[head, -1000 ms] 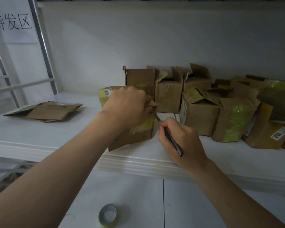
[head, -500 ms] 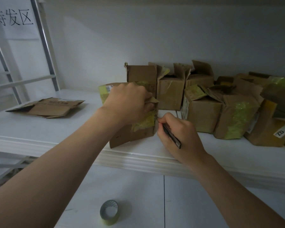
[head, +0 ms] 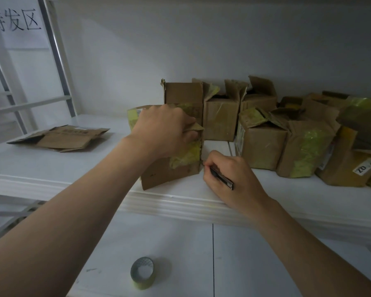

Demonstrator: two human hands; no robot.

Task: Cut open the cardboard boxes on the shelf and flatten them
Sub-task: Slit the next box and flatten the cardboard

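Cardboard box [head: 169, 174] at the front edge of the shelf [head: 73, 166] was gripped by its top flap in the left hand [head: 163, 133]; a knife [head: 221, 177], pinched in the right hand [head: 234, 179], was set at its lower right corner. A slip off the yellow tape [head: 186, 155] toward the holding hand was judged possible. Uncut boxes [head: 261, 144] were crowded just beside, hemming the stroke.

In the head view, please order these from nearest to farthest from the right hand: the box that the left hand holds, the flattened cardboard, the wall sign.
From the right hand:
1. Held box, just left of it, at the front of the shelf.
2. Flattened cardboard, far left on the shelf.
3. Sign, top left, high up.
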